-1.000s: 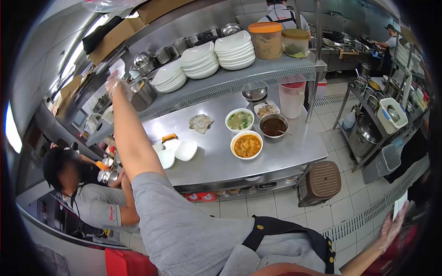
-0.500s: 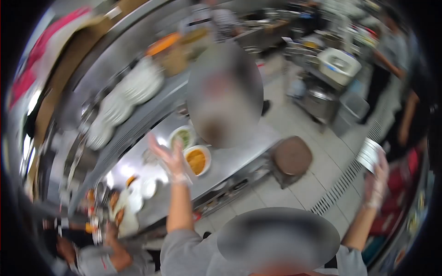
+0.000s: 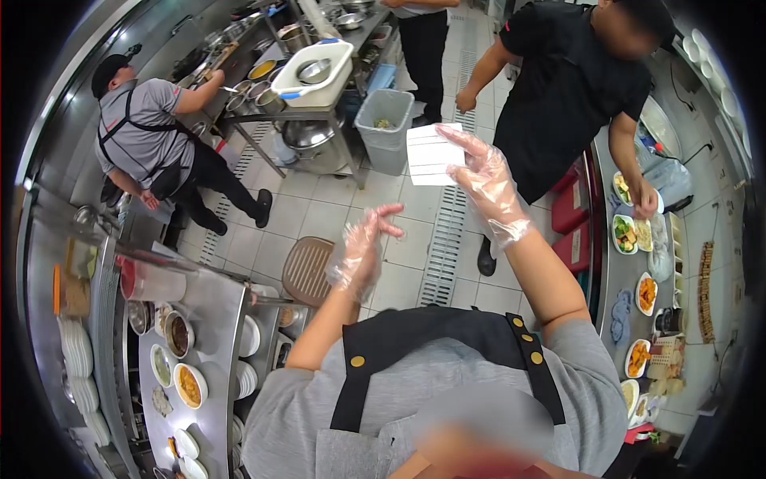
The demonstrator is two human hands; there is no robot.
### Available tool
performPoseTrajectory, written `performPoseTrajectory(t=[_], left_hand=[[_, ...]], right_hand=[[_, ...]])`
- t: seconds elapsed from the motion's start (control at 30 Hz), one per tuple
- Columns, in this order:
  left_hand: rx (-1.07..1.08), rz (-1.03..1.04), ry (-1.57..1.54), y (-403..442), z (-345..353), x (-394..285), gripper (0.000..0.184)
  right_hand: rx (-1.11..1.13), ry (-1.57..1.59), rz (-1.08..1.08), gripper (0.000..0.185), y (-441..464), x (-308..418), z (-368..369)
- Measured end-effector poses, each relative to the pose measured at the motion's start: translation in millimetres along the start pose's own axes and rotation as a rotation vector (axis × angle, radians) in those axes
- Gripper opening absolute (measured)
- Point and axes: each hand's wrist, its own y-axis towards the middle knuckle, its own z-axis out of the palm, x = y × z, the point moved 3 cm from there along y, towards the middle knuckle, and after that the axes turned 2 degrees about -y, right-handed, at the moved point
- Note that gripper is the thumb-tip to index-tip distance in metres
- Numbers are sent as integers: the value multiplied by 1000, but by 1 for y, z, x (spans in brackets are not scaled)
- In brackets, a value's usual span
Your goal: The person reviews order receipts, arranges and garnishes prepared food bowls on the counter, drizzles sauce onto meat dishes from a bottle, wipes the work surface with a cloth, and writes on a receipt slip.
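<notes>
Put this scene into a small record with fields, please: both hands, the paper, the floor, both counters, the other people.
left hand: clear plastic glove, fingers apart, nothing seen held
right hand: clear plastic glove, holds a white paper slip
paper: dark lines across it; any writing too small to read
floor: brown stool, grey bin
left counter: bowl of orange food, white dishes
right counter: filled white dishes
people: include one in black, one in grey shirt
</notes>
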Motion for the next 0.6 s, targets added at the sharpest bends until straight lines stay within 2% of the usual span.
performPoseTrajectory(t=[0.07,0.17,0.23,0.27,0.3,0.37,0.4,0.43,0.5,0.57,0.6], left_hand=[[31,20,125,47,24,-17,58],[82,2,-32,111,48,-17,50],[115,-174,-49,153,60,-4,43],[147,-197,-82,176,60,9,45],[188,-152,-112,199,62,14,38],[183,-216,-50,248,46,42,35],[197,-151,130,280,30,59,29],[194,-133,204,317,17,72,28],[76,-23,313,400,-20,85,28],[-58,200,91,489,-56,78,21],[-128,229,92,523,-63,46,16]], right_hand=[[-26,27,10,59,15,-11,-24],[-33,73,14,61,31,-35,-51],[20,72,83,62,39,-53,-65],[10,-10,84,61,45,-66,-74],[4,-95,87,60,54,-82,-82],[-18,-436,-78,56,82,-100,-98],[-75,-580,-186,53,100,-126,-109],[-138,-504,-118,50,117,-130,-114],[-272,-590,-75,50,148,-164,-136],[-409,-460,134,52,172,-220,-171],[-468,-399,248,52,177,-249,-191]])
